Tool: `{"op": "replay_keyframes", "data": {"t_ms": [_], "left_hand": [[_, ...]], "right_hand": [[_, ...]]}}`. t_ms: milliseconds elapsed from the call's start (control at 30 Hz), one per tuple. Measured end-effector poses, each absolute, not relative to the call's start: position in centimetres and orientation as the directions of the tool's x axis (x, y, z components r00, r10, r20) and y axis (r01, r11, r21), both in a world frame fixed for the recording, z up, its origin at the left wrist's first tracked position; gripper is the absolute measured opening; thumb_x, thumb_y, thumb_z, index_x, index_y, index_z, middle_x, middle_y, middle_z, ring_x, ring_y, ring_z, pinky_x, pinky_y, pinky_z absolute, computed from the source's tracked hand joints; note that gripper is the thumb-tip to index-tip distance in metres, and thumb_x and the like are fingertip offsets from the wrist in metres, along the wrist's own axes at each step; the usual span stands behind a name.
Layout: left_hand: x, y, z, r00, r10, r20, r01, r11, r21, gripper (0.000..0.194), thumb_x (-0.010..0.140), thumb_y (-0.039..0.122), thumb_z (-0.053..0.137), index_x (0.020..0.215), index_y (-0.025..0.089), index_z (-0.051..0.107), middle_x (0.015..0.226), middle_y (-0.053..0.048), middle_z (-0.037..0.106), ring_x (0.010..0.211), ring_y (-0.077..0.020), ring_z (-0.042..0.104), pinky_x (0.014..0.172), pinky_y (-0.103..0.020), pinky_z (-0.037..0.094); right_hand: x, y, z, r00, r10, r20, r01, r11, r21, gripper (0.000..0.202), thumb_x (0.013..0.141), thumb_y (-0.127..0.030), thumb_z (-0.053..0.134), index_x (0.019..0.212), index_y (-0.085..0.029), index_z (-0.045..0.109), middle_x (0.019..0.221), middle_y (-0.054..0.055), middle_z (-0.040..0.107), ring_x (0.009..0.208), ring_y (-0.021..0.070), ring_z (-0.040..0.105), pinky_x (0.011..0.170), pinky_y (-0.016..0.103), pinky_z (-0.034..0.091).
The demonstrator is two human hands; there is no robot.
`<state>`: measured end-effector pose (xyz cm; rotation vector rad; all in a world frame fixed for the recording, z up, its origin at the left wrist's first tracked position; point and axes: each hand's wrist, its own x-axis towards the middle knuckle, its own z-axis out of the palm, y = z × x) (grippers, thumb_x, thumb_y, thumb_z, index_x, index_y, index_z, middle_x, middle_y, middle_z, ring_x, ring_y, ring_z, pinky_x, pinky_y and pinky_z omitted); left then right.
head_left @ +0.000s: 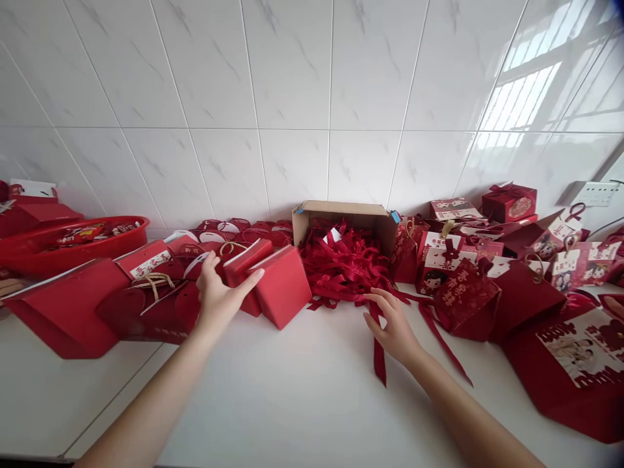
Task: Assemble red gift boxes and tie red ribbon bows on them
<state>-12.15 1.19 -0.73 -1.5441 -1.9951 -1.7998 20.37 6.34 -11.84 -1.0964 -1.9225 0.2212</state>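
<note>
My left hand [219, 292] is spread beside two plain red gift boxes, its thumb reaching across to the edge of the front box [285, 286]. The second box [251, 257] stands just behind and to the left. My right hand [392, 325] hovers with parted fingers at the front of a heap of dark red ribbons [341, 260]. One ribbon strand [379, 354] hangs down past its thumb onto the white tabletop. The heap spills out of an open cardboard box [341, 208] lying against the wall.
At left, a red plastic basin [139, 227] holds wrapped sweets, with a larger red box [63, 305] and a rope-handled red bag [151, 309] in front. Several printed red gift boxes [465, 299] crowd the right side. A tiled wall [292, 162] closes the back.
</note>
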Motion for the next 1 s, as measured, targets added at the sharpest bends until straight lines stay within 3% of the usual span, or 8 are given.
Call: {"op": "replay_keyframes", "data": {"t_ms": [100, 267, 400, 500, 633, 700, 867, 1000], "left_hand": [[-11.1, 2.2, -1.7, -0.522, 0.577, 0.628, 0.712, -0.111, 0.694, 0.115, 0.059, 0.048, 0.082, 0.148, 0.016, 0.018, 0.151, -0.021, 0.023, 0.141, -0.0395, 0.017, 0.112, -0.060, 0.023], [-8.1, 0.8, -4.7, -0.141, 0.546, 0.826, 0.845, -0.369, 0.388, 0.092, 0.070, 0.048, 0.073, 0.143, 0.021, 0.025, 0.146, -0.017, 0.028, 0.138, -0.0374, 0.026, 0.112, -0.056, 0.024], [-5.7, 2.0, -7.6, 0.417, 0.656, 0.629, 0.720, -0.661, 0.213, 0.062, 0.084, 0.036, 0.061, 0.138, 0.022, 0.034, 0.147, -0.018, 0.031, 0.138, -0.0399, 0.024, 0.110, -0.061, 0.022], [-4.8, 5.1, -9.2, 0.618, 0.609, 0.498, 0.572, -0.782, 0.247, 0.054, 0.084, 0.031, 0.060, 0.134, 0.023, 0.041, 0.139, -0.013, 0.046, 0.130, -0.0308, 0.042, 0.108, -0.047, 0.037], [-4.8, 10.1, -10.9, 0.519, 0.675, 0.524, 0.575, -0.729, 0.371, 0.051, 0.085, 0.026, 0.055, 0.132, 0.018, 0.037, 0.137, -0.016, 0.044, 0.128, -0.0276, 0.044, 0.106, -0.042, 0.042], [-5.2, 11.9, -11.7, 0.392, 0.741, 0.544, 0.603, -0.654, 0.457, 0.053, 0.086, 0.028, 0.053, 0.133, 0.016, 0.032, 0.138, -0.019, 0.037, 0.133, -0.0298, 0.038, 0.109, -0.046, 0.037], [-5.5, 14.1, -13.1, 0.144, 0.865, 0.480, 0.618, -0.458, 0.639, 0.061, 0.088, 0.042, 0.052, 0.137, 0.017, 0.024, 0.139, -0.020, 0.029, 0.137, -0.0354, 0.031, 0.113, -0.056, 0.028], [-5.5, 14.3, -13.2, 0.114, 0.896, 0.429, 0.591, -0.408, 0.696, 0.068, 0.089, 0.047, 0.052, 0.142, 0.020, 0.020, 0.145, -0.018, 0.024, 0.141, -0.0340, 0.025, 0.115, -0.054, 0.024]], "right_hand": [[20.1, 6.2, -11.9, -0.231, 0.762, 0.605, 0.602, 0.601, -0.526, 0.030, 0.087, -0.029, 0.051, 0.116, -0.022, 0.058, 0.128, 0.012, 0.051, 0.121, 0.0266, 0.047, 0.101, 0.049, 0.043], [19.6, 6.1, -12.2, -0.227, 0.787, 0.573, 0.633, 0.567, -0.528, 0.030, 0.085, -0.029, 0.051, 0.112, -0.020, 0.061, 0.125, 0.012, 0.054, 0.119, 0.0281, 0.048, 0.100, 0.048, 0.044], [17.6, 7.7, -11.1, -0.161, 0.816, 0.555, 0.682, 0.499, -0.535, 0.030, 0.086, -0.031, 0.050, 0.108, -0.017, 0.065, 0.126, 0.014, 0.054, 0.118, 0.0299, 0.049, 0.100, 0.049, 0.043], [14.9, 10.4, -9.0, -0.185, 0.823, 0.537, 0.702, 0.493, -0.513, 0.037, 0.088, -0.031, 0.049, 0.122, -0.022, 0.061, 0.137, 0.010, 0.049, 0.126, 0.0298, 0.044, 0.105, 0.048, 0.039], [12.8, 14.7, -7.6, -0.212, 0.859, 0.465, 0.726, 0.457, -0.514, 0.061, 0.082, -0.034, 0.062, 0.140, -0.038, 0.044, 0.158, 0.000, 0.019, 0.144, 0.0413, 0.006, 0.107, 0.066, 0.024], [13.6, 16.6, -8.2, -0.169, 0.902, 0.397, 0.740, 0.382, -0.553, 0.065, 0.072, -0.033, 0.074, 0.133, -0.036, 0.053, 0.159, 0.002, 0.015, 0.143, 0.0475, 0.002, 0.103, 0.071, 0.023], [19.0, 19.9, -10.6, -0.009, 0.973, 0.231, 0.688, 0.174, -0.705, 0.025, 0.078, -0.026, 0.071, 0.100, -0.015, 0.067, 0.118, 0.012, 0.062, 0.111, 0.0267, 0.058, 0.095, 0.045, 0.047], [21.3, 20.9, -10.8, 0.063, 0.992, 0.113, 0.563, 0.058, -0.825, 0.028, 0.093, -0.034, 0.056, 0.109, -0.012, 0.060, 0.103, 0.006, 0.064, 0.089, 0.0160, 0.063, 0.078, 0.034, 0.055]]}}
